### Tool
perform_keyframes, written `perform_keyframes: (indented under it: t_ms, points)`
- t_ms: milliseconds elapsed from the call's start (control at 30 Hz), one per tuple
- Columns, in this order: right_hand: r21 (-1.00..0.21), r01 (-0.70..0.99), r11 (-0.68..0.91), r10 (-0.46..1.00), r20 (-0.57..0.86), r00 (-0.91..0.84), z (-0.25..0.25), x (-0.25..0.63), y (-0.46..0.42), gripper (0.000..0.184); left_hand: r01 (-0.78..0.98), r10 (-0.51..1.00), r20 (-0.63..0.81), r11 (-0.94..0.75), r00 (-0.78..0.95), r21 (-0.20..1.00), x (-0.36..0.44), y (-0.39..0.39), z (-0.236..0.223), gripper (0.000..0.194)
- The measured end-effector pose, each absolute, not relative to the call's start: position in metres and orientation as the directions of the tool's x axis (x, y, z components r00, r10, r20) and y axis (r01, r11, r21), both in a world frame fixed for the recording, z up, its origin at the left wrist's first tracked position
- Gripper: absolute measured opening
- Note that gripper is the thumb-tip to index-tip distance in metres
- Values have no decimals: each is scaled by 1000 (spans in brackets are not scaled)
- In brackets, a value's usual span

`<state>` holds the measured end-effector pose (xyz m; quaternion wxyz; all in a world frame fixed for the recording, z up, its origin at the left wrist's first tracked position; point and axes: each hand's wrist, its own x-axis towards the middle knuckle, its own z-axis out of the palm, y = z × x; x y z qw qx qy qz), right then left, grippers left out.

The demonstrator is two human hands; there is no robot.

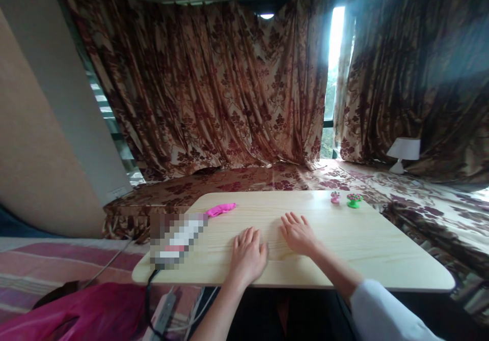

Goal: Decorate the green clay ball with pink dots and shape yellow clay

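Resting step: palms down, nothing held.
Left hand [249, 253] and right hand [298, 234] lie open on the bench [374, 254]; pink item [220, 209] far left, green ornament [354, 201] far right; grasping either would call for reaching.

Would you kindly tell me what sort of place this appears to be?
Probably a room in a home, perhaps a bedroom: patterned curtains hang across the back, a lamp stands at the right, and striped cloth, like bedding, spreads at the left.
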<state>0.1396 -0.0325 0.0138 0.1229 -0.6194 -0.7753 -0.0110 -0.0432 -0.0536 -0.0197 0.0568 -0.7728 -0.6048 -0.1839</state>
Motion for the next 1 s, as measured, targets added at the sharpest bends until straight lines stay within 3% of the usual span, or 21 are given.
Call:
perform_keyframes:
  t_ms: [200,300,433,533,667,900,1000]
  points:
    - [-87,894,440,867,299,-398,-11,156,-142,57,953,919,347,-256,187,164,-42,-56,-18,45]
    - [-93,911,401,886,292,-360,-9,151,-130,59,955,917,350,-256,190,153,-43,-56,-18,46]
    - [-131,975,181,973,166,-159,9,135,-49,59,959,914,354,-254,196,124,-43,-53,-21,46]
    - [-154,980,124,985,142,-102,23,130,-1,55,958,909,362,-264,209,109,-45,-51,-24,48]
    - [-147,978,146,979,163,-122,19,131,-12,56,959,902,377,-266,211,101,-45,-50,-25,48]
    - [-82,917,391,887,299,-352,-15,153,-132,64,957,906,377,-260,194,131,-44,-53,-23,46]
    - [-96,929,356,900,303,-313,-14,150,-125,65,958,904,377,-263,202,118,-43,-53,-23,46]
